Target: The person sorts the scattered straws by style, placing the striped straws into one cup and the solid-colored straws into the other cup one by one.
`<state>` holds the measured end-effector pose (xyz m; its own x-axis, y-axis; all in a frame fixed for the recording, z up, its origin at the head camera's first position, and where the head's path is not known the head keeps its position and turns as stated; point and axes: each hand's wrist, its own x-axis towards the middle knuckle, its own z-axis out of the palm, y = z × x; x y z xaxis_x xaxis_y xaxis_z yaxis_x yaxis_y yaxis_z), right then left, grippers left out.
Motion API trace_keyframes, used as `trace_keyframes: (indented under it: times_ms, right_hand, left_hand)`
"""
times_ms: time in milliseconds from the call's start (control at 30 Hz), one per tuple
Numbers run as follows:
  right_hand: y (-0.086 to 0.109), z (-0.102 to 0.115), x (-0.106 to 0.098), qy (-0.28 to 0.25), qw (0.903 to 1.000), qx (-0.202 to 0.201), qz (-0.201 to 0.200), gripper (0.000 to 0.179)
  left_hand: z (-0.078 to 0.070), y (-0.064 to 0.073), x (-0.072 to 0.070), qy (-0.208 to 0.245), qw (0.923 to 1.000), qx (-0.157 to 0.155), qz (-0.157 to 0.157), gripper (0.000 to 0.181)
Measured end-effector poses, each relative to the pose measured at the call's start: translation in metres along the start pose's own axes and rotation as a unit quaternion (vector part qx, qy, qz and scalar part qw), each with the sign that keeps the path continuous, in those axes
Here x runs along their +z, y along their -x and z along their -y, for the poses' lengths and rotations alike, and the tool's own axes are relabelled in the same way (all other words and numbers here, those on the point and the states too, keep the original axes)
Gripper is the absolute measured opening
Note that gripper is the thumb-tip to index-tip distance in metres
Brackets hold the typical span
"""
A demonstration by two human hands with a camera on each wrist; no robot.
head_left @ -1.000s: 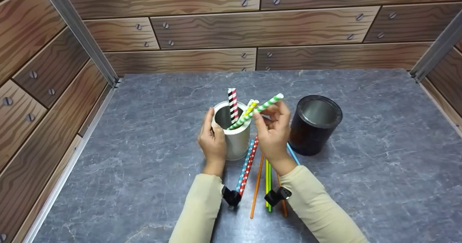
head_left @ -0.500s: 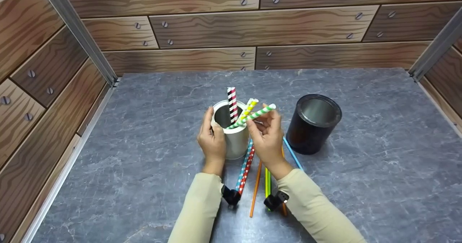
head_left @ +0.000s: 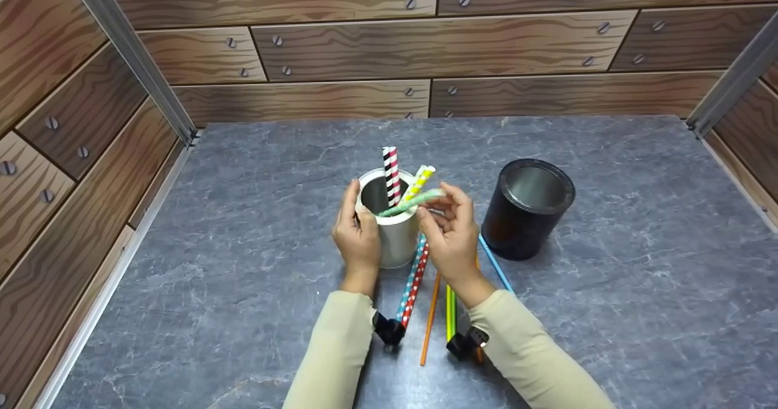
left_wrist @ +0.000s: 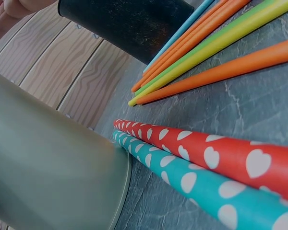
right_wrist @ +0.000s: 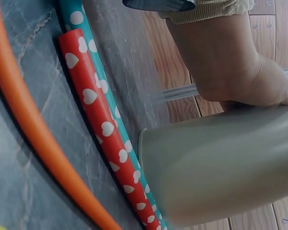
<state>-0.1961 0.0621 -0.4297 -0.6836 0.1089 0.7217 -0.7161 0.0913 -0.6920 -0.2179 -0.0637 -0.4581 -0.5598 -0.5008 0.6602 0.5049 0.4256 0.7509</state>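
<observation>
A pale grey can [head_left: 398, 245] stands upright in the head view, and my left hand [head_left: 357, 245] holds it round its left side. Black-striped [head_left: 388, 181], pink-striped [head_left: 395, 181] and yellow-striped straws [head_left: 419, 183] poke out of its mouth. Blurred by motion, a green-striped straw [head_left: 410, 203] leans low across the right rim. Its outer end is by the fingers of my right hand [head_left: 454, 239], whose thumb and fingertips stand apart. The can's smooth side [left_wrist: 53, 163] fills much of the left wrist view.
To the right stands a black can [head_left: 529, 214]. On the table near my wrists lie a red straw with white hearts [right_wrist: 105, 124], a dotted turquoise straw [left_wrist: 192, 184], and several plain straws, among them an orange one [head_left: 430, 324] and a blue one [head_left: 495, 263].
The green-striped straw has tipped lower and slid further into the can. My right hand moved down and left, then the straw slipped from its pinch. The left hand stays put.
</observation>
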Motion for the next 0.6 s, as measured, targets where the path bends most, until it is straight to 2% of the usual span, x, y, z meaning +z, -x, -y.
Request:
trace_keyframes:
  times_ms: [167, 300, 467, 600]
  right_hand:
    - [0.001, -0.002, -0.002, -0.002, 0.9999, 0.004, -0.011, 0.040]
    - [0.002, -0.004, -0.005, 0.011, 0.9994, 0.021, -0.026, 0.036]
    - [0.005, -0.003, -0.009, 0.045, 0.9961, 0.070, -0.028, 0.032]
    - [0.008, -0.003, -0.013, 0.084, 0.9882, 0.126, -0.020, 0.030]
  left_hand:
    - [0.000, 0.000, 0.000, 0.001, 1.0000, -0.004, 0.001, 0.040]
    - [0.000, 0.001, 0.000, 0.005, 0.9999, -0.009, 0.006, 0.040]
    - [0.000, 0.000, 0.000, 0.007, 0.9999, -0.009, 0.004, 0.041]
    - [0.000, 0.000, 0.000, 0.004, 1.0000, -0.004, 0.001, 0.040]
